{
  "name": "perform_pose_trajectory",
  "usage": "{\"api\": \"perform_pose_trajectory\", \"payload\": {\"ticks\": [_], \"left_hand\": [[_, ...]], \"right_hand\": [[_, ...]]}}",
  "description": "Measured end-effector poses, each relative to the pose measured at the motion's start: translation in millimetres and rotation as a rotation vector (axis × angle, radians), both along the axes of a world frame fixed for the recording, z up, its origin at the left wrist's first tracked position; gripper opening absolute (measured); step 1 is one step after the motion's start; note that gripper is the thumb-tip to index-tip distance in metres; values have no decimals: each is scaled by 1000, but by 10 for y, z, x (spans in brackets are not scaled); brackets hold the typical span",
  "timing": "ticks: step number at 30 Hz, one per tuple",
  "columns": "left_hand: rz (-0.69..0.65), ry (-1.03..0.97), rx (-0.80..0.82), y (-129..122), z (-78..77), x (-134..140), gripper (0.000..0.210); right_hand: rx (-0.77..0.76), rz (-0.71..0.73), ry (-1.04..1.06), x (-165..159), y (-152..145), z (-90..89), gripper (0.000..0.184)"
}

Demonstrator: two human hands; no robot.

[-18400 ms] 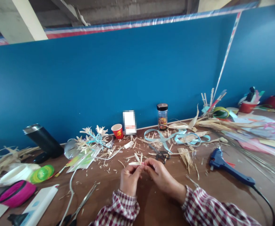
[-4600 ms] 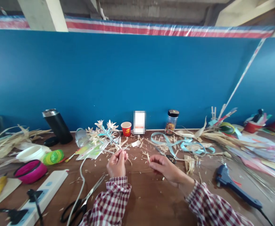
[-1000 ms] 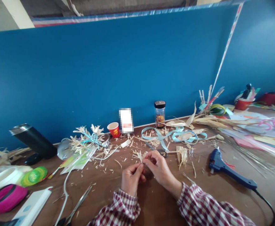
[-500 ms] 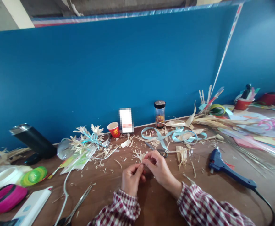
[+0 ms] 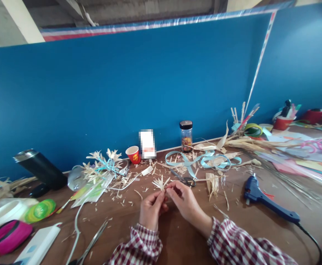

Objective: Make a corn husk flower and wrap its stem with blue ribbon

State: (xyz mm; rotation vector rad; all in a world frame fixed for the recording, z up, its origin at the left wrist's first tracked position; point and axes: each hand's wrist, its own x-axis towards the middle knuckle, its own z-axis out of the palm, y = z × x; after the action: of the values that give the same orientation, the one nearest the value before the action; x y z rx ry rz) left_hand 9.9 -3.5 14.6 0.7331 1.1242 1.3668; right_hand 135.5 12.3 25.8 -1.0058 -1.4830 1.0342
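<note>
My left hand point(image 5: 153, 209) pinches the base of a small husk flower point(image 5: 161, 183), whose pale pointed petals fan out above the fingertips. Close against it, my right hand point(image 5: 185, 200) has thumb and forefinger pressed together at the flower's right lower side; whatever lies between those fingertips is too small to make out. Behind the hands lie dark-handled scissors point(image 5: 188, 181) among husk scraps. A bundle of dried husk point(image 5: 212, 184) rests to the right of them. Several finished-looking husk flowers with light blue ties point(image 5: 105, 165) are at the left back.
A blue glue gun point(image 5: 268, 200) with its cord lies on the right. Open metal scissors point(image 5: 93, 243) and a white cable point(image 5: 76, 224) are at front left. A red paper cup point(image 5: 133, 154), a lidded jar point(image 5: 186, 137) and blue ribbon point(image 5: 188, 162) line the back by the blue partition point(image 5: 149, 81).
My hands have drawn slightly apart, the left moving a little left with the flower. The flower's petals now show more fully. The camera view has tilted up slightly.
</note>
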Motion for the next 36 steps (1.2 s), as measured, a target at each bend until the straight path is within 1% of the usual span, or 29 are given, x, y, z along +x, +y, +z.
{"api": "perform_pose_trajectory", "payload": {"ticks": [1, 3, 7, 8, 11, 13, 16, 19, 21, 26, 29, 33, 36], "left_hand": [[-16, 13, 4, -3, -5, -2, 32], [-21, 36, 6, -5, -16, 0, 34], [48, 66, -19, -3, -25, 15, 40], [47, 73, -23, -3, -26, 16, 41], [3, 66, -22, -1, -41, 2, 37], [1, 55, -11, 5, -59, -18, 34], [48, 104, 48, 18, -78, -43, 35], [77, 155, 149, 24, -76, -49, 37], [80, 156, 183, 23, -76, -45, 34], [11, 86, 125, 9, -109, -32, 29], [-2, 47, 86, 4, -111, -33, 29], [61, 0, -2, 14, -74, -46, 32], [94, -1, -28, 23, -38, -48, 32]], "right_hand": [[-2, 26, 15, -8, -12, 6, 15], [2, 34, 25, -17, -30, 21, 12], [7, 14, 9, -22, -30, 17, 10], [-1, 18, 15, -23, -25, 5, 11], [-33, 33, 40, -29, -11, -40, 12], [-51, 41, 54, -31, -5, -59, 14], [-56, 66, 49, -33, -9, -49, 14], [-76, 140, 78, -43, -19, -25, 12], [-90, 183, 117, -54, -22, -25, 10], [-139, 248, 130, -73, -18, -46, 11], [-157, 259, 130, -68, -21, -26, 14], [-123, 202, 62, -48, -19, -5, 13], [-73, 154, -25, -30, -14, -9, 9]]}}
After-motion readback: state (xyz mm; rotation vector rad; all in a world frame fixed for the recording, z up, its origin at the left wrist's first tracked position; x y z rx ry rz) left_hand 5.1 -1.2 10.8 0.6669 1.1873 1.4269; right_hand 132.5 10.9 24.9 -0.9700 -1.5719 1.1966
